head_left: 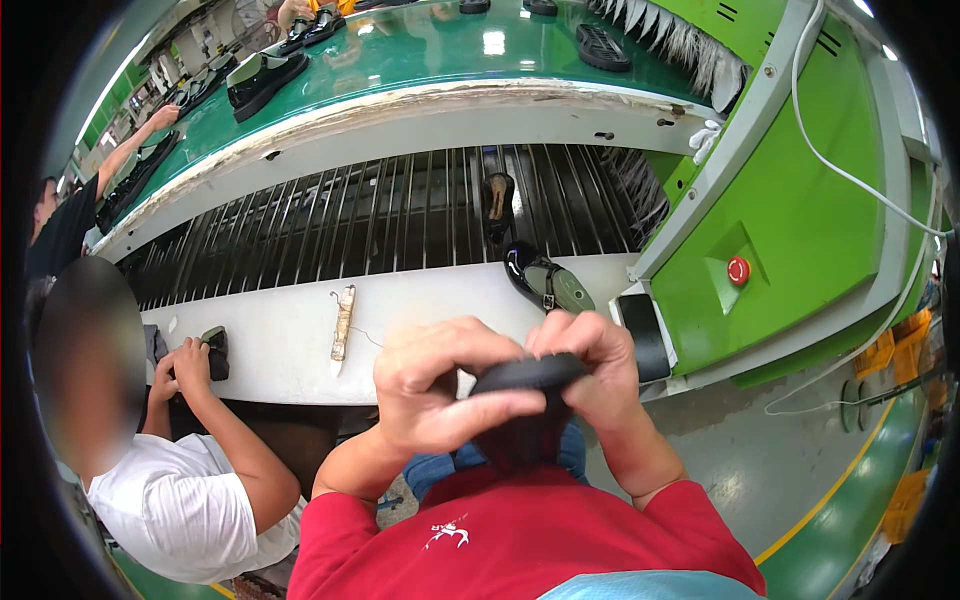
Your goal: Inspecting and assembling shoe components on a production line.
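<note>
A black shoe (525,420) with a thick dark sole is held up close to my chest. My left hand (440,385) grips it from the left, thumb lying along the sole edge. From the other side my right hand (598,365) pinches it between bent fingers and thumb. Most of the upper is in shadow below the sole. Just beyond my right hand, a shiny black buckled shoe (540,277) with a pale insole rests on the edge of the white ledge (430,300). Behind it, another black shoe (497,205) lies on the metal rollers.
A tape-wrapped tool (343,325) lies on the ledge. To the right stand a black box-like object (642,335) and a green machine (790,240) with a red button (738,271). On my left, a co-worker (190,490) handles a dark shoe (215,352). A green belt (440,50) carries shoes.
</note>
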A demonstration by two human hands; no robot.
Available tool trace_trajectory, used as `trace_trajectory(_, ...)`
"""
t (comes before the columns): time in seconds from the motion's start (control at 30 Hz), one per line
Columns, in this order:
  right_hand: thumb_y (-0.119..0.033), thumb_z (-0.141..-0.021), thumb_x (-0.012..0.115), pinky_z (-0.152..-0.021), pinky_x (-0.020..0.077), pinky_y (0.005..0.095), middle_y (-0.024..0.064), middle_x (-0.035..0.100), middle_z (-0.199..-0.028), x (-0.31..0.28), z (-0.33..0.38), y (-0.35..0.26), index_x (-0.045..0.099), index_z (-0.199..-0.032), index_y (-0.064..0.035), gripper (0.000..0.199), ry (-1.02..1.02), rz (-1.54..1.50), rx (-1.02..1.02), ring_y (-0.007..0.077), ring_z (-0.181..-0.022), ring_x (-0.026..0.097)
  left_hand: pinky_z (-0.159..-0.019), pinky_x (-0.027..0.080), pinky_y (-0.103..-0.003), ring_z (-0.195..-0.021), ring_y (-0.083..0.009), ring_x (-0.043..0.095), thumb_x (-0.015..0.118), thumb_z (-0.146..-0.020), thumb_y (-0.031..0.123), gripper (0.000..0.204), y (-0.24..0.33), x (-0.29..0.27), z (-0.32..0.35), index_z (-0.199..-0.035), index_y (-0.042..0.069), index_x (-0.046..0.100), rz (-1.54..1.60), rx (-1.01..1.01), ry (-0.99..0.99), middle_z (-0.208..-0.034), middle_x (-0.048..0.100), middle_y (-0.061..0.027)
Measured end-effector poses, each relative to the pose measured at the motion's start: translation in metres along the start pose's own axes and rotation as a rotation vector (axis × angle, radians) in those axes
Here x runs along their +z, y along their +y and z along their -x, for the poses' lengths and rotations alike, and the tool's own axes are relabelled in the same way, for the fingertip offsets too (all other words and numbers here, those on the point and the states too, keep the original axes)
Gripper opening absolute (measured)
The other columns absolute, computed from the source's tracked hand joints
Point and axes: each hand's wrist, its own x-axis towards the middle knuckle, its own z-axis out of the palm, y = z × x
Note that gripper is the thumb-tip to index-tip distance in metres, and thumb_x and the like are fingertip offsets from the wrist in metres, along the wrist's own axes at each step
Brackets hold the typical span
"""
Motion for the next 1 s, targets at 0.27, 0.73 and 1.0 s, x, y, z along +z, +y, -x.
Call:
trace_trajectory(0.27, -0.024, -0.091, 0.090, -0.089, 0.0532, 0.0343, 0.0093, 0.068, -0.107, -0.039, 0.001, -0.005, 0.067, -0.121, -0.0016, 0.044, 0.108, 0.601, 0.031, 0.0211, -0.099, 0.065, -0.065, 0.053, -0.024, -0.074, -0.0095, 0.069, 0.086, -0.092, 0.013, 0.021, -0.046, 0.017, -0.002, -0.104, -0.002, 0.076, 0.037, -0.311, 0.099, -0.085, 0.075, -0.0052)
trace_trajectory(0.73, -0.032, -0.092, 0.087, -0.088, 0.0570, 0.0352, 0.0125, 0.078, -0.112, -0.136, 0.053, 0.059, 0.071, -0.127, -0.0047, 0.048, 0.685, 1.098, 0.300, 0.0228, -0.099, 0.074, -0.095, 0.057, -0.033, -0.110, -0.0182, 0.069, 0.068, -0.106, 0.012, 0.069, -0.177, 0.031, 0.075, -0.165, 0.009, 0.032, 0.174, -0.796, 0.345, -0.129, 0.069, -0.0164)
trace_trajectory(1.0, -0.027, -0.112, 0.061, -0.092, 0.0598, 0.0331, 0.0097, 0.076, -0.120, -0.073, 0.036, 0.049, 0.064, -0.136, 0.0005, 0.036, 0.717, 0.073, 0.308, 0.0180, -0.104, 0.075, -0.109, 0.047, -0.034, -0.127, -0.0206, 0.060, 0.067, -0.107, 0.036, 0.059, -0.160, 0.033, 0.092, -0.152, 0.002, 0.052, 0.190, -0.691, 0.171, -0.141, 0.063, -0.0131)
